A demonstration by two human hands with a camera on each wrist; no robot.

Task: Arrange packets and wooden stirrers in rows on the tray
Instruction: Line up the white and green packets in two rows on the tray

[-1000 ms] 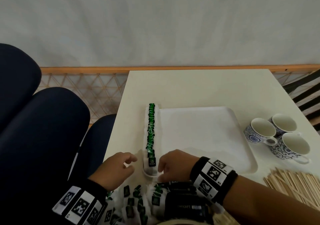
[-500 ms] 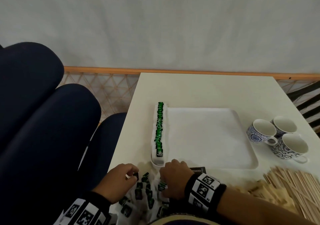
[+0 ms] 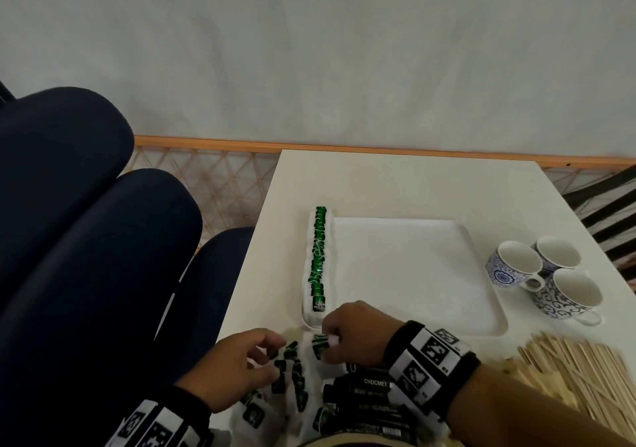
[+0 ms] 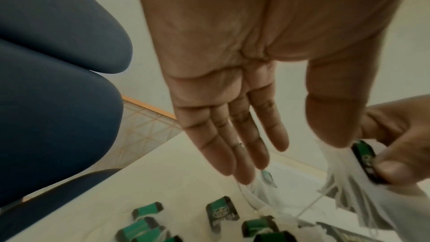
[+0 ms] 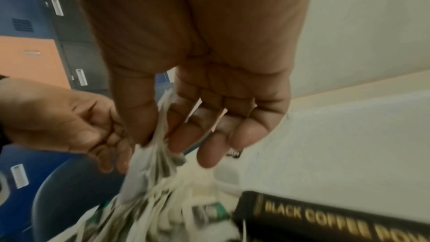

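Note:
A white tray (image 3: 413, 274) lies mid-table with a row of green-tagged tea bags (image 3: 318, 257) along its left edge. Just short of the tray's near left corner, my right hand (image 3: 327, 343) pinches a bunch of white tea bags (image 5: 160, 132) between thumb and fingers, with one green tag (image 4: 364, 159) showing. My left hand (image 3: 272, 353) hovers over the loose tea bags (image 3: 289, 378) with its fingers (image 4: 235, 146) fairly straight and the thumb touching the held bunch. Black coffee packets (image 3: 364, 395) lie under my right wrist. Wooden stirrers (image 3: 585, 378) are heaped at the near right.
Three blue-patterned cups (image 3: 543, 274) stand right of the tray. The table's left edge (image 3: 247, 274) runs close to the tea bag row, with dark blue chairs (image 3: 103, 257) beyond it. A wall stands behind the table.
Both hands drew back from the near end of the tea bag row to the loose pile. My right hand took hold of a bunch of tea bags there. The head view shifted.

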